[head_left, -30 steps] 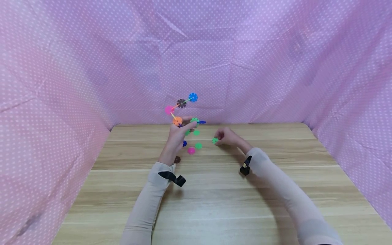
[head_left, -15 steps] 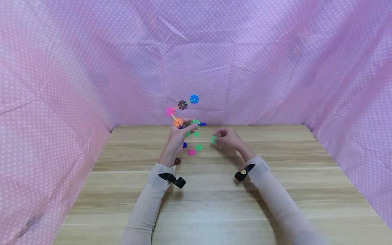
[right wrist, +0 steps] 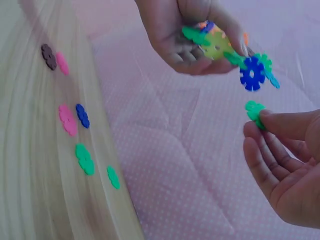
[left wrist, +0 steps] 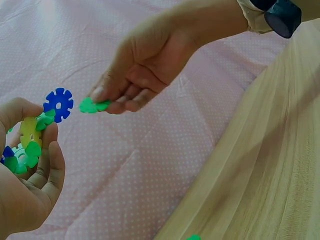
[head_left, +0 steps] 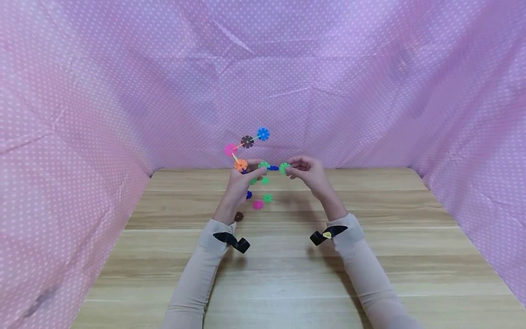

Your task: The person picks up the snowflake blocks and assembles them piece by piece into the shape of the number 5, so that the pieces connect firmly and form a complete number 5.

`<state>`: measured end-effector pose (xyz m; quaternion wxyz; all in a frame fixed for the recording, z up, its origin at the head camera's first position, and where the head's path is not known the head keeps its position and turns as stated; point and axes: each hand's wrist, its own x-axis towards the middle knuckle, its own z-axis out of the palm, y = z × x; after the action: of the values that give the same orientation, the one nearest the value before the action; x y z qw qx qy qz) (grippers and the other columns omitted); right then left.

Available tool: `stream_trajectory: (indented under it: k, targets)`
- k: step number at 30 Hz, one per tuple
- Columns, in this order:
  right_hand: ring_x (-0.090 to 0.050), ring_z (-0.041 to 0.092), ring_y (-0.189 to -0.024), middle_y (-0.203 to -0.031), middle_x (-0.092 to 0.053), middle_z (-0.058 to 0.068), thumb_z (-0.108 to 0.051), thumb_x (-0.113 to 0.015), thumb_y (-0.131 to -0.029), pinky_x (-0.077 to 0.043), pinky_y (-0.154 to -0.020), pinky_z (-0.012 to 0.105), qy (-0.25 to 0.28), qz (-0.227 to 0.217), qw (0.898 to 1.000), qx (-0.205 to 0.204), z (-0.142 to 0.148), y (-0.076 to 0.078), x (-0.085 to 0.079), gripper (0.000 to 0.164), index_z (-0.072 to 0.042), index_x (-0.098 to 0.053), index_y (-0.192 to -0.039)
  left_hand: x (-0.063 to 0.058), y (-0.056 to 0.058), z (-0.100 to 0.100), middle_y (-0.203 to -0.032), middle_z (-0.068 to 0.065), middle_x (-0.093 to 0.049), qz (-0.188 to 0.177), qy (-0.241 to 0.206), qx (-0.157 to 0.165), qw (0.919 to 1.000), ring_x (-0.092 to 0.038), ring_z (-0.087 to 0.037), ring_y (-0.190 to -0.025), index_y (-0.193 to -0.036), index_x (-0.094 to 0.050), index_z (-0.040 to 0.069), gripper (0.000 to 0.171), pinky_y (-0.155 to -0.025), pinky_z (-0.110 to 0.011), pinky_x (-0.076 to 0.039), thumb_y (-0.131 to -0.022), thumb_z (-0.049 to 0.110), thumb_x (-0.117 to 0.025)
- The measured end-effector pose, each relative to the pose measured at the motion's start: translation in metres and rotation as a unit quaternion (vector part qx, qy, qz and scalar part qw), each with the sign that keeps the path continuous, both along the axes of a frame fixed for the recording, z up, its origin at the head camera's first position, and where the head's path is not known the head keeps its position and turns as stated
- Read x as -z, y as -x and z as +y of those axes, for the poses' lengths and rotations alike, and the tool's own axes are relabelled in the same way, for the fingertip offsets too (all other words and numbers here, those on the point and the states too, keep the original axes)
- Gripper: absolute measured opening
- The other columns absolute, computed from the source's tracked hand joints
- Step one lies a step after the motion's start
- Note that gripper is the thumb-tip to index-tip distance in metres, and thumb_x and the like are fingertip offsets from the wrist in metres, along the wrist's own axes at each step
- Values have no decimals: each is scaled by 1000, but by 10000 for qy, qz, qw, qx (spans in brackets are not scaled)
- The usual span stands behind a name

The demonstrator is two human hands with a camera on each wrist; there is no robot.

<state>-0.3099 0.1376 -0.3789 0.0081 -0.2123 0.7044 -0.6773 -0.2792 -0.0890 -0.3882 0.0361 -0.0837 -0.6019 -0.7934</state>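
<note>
My left hand grips a chain of slotted plastic discs, thumb and fingers around a green disc near its lower end. From there the chain climbs through an orange disc, a pink disc and a brown disc to a light blue disc. A yellow disc also sits in that hand. A dark blue disc sticks out from the chain toward my right hand. That hand pinches a loose green disc, held close to the dark blue one with a small gap in both wrist views.
Several loose discs lie on the wooden table below the left hand, among them a brown disc, a pink disc, a blue disc and a green disc. A pink dotted cloth hangs behind the table.
My right hand has risen from low over the table and carried the green disc up beside the dark blue disc. The left hand and chain have barely moved.
</note>
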Motion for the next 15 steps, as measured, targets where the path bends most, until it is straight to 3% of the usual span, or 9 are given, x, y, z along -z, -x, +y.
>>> stream_trajectory:
  k: [4, 15]
  targets:
    - [-69, 10, -75, -90, -74, 10, 2, -74, -90, -62, -69, 24, 135, 133, 9998, 39, -4, -2, -2, 25, 13, -66, -111, 1, 3, 0, -89, 6, -73, 38, 29, -4, 10000, -64, -7, -81, -100, -71, 14, 16, -73, -20, -55, -90, 2, -73]
    - [-69, 11, -77, -87, -72, -2, -3, -74, -92, -62, -71, 25, -119, 279, 9995, -30, -1, -7, -1, 24, 10, -68, -111, 3, 3, 0, -89, 8, -73, -48, 22, -38, 10000, -64, -8, -82, -100, -72, 16, 16, -75, -21, -56, -91, 2, -73]
